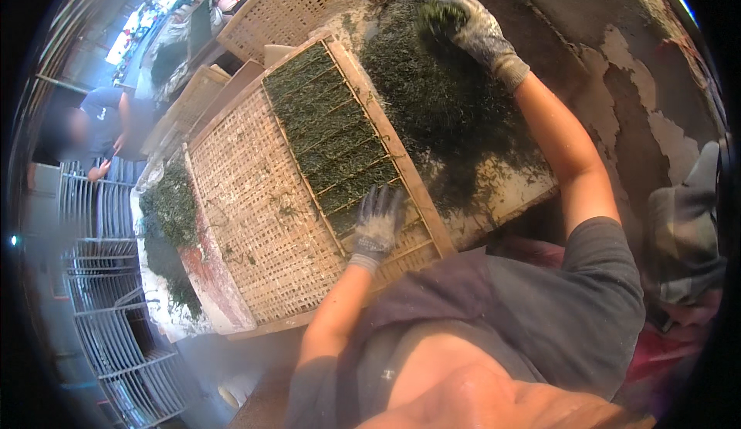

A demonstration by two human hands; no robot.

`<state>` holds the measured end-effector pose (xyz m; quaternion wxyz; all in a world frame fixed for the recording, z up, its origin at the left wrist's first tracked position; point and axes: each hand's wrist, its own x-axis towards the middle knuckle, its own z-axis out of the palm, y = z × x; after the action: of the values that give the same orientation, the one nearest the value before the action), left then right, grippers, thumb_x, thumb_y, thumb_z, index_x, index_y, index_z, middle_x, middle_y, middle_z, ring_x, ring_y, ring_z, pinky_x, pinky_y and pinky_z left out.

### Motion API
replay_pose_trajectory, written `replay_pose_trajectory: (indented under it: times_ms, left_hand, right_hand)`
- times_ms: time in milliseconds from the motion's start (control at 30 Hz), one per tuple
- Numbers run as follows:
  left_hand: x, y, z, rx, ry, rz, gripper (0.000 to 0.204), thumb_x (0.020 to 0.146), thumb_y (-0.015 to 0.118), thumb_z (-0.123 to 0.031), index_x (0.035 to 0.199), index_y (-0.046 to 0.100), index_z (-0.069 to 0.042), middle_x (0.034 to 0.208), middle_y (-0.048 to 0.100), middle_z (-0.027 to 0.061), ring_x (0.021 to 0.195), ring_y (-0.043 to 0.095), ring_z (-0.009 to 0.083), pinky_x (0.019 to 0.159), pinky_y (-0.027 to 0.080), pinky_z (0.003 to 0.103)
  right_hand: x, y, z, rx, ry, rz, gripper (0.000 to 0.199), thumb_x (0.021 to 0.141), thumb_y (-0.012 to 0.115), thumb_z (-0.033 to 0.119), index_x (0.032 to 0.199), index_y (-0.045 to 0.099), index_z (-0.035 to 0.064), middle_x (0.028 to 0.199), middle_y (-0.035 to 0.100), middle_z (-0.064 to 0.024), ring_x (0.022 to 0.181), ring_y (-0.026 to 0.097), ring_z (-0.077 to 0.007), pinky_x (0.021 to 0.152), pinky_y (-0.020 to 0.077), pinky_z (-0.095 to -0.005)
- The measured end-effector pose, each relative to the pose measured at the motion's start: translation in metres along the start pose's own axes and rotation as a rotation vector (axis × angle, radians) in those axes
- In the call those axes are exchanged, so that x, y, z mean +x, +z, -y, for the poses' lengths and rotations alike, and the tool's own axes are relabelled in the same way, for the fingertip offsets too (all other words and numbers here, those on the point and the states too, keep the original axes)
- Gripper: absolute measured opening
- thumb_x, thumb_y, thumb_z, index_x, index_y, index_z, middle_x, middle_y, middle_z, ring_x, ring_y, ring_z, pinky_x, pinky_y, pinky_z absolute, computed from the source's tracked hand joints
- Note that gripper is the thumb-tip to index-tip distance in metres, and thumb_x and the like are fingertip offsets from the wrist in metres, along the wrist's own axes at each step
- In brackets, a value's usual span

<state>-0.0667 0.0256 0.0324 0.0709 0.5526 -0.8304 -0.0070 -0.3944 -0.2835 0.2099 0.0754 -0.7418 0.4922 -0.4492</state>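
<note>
Under my gloved left hand (378, 227) lies the near end of a narrow wooden divider frame (429, 227), its compartments filled with a layer of dark green, seaweed-like shreds (332, 120). That hand's fingers are stretched out and resting flat. The frame sits on a woven bamboo screen (255, 197), which has a few loose strands on its bare weave. At the far right my gloved right hand (477, 31) is closed around a clump of the green shreds (443, 16). It is above a large loose heap of the same material (432, 97).
More woven screens (297, 8) lean behind the work surface. A second green pile (168, 206) lies at its left edge. Metal racks (127, 352) stand on the left, near another person (108, 120). A stained wall or ledge (617, 112) runs along the right.
</note>
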Motion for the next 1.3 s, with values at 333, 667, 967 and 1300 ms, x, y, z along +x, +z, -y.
replay_pose_trajectory:
  times_ms: [333,667,967,1300]
  left_hand:
    - [0.038,-0.042,-0.022,-0.176,0.083,-0.145,0.069,0.099,0.061,-0.037,0.160,0.040,-0.014,0.162,0.040,0.0191,0.151,0.033,0.0444,0.124,0.029,0.057]
    - [0.283,-0.140,-0.097,-0.318,0.298,-0.378,0.064,0.100,0.058,-0.038,0.158,0.047,-0.012,0.161,0.045,0.0200,0.151,0.040,0.0383,0.128,0.023,0.050]
    - [0.192,-0.086,-0.086,0.055,0.149,-0.790,0.069,0.098,0.064,-0.018,0.162,0.038,-0.022,0.162,0.045,0.0171,0.141,0.052,0.0425,0.111,0.050,0.054]
    - [0.261,-0.012,-0.043,-1.583,0.161,0.153,0.035,0.110,0.046,-0.020,0.131,0.064,0.001,0.126,0.071,0.0174,0.115,0.069,0.0273,0.103,0.056,0.041]
  right_hand:
    - [0.070,-0.061,-0.014,-0.331,-0.161,0.118,0.069,0.075,0.072,-0.004,0.139,0.065,0.0204,0.135,0.064,-0.0133,0.120,0.066,-0.0349,0.105,0.0539,-0.0430]
    - [0.068,-0.117,0.130,-0.207,-0.523,0.211,0.045,0.075,0.074,0.011,0.121,0.072,0.0123,0.117,0.071,-0.0154,0.113,0.066,-0.0361,0.099,0.0537,-0.0445]
    - [0.055,-0.108,0.108,-0.130,-0.296,0.536,0.081,0.059,0.077,-0.007,0.135,0.067,0.0196,0.135,0.060,-0.0082,0.126,0.060,-0.0327,0.108,0.0540,-0.0439]
    - [0.016,-0.059,0.040,0.170,-0.379,0.437,0.053,0.088,0.071,0.016,0.140,0.062,0.0134,0.138,0.064,-0.0156,0.130,0.059,-0.0369,0.111,0.0490,-0.0478]
